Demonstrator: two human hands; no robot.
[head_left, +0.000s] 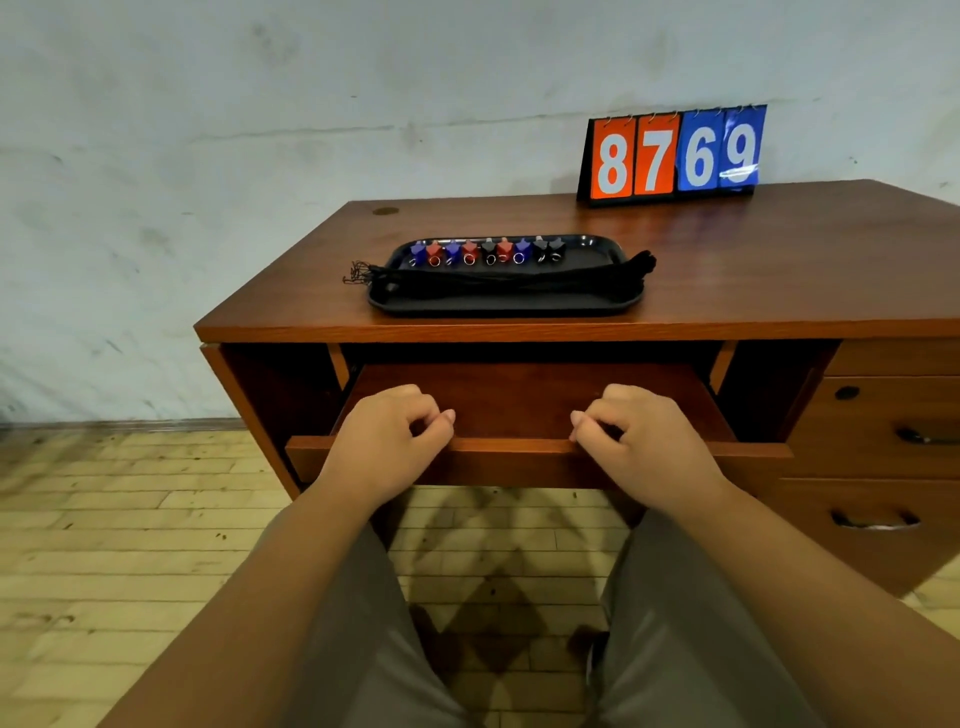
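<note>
A person sits before a wooden table (727, 270) with 1 shallow drawer (519, 400) standing pulled out beneath the tabletop, over the person's 2 grey-trousered knees. Both hands are on the drawer's front rail, well apart. The left hand (387, 436) sits towards the rail's left end and the right hand (647, 441) towards its right. The left fingers (415, 402) are tightly curled over the rail into the drawer, with the thumb tip lying against the forefinger. The right fingers (618, 400) mirror them, clenched on the same rail.

On the tabletop lies 1 black tray (498, 306). Along its far side stands a row of 9 small star-shaped pieces (470, 249): 3 blue, 3 red and 3 black, several showing a small metal ring. Just in front of the row, 1 bundle of black cords (519, 278) stretches the length of the tray, its ends spilling over both short sides.

At the back of the table, against the white wall (260, 156), stands 1 flip scoreboard (675, 156) with 4 cards. 2 orange cards read 8 and 7, and 2 blue cards read 6 and 9. To the right, the side drawers (883, 431) show 2 metal handles. The floor (130, 519) is pale brick.
</note>
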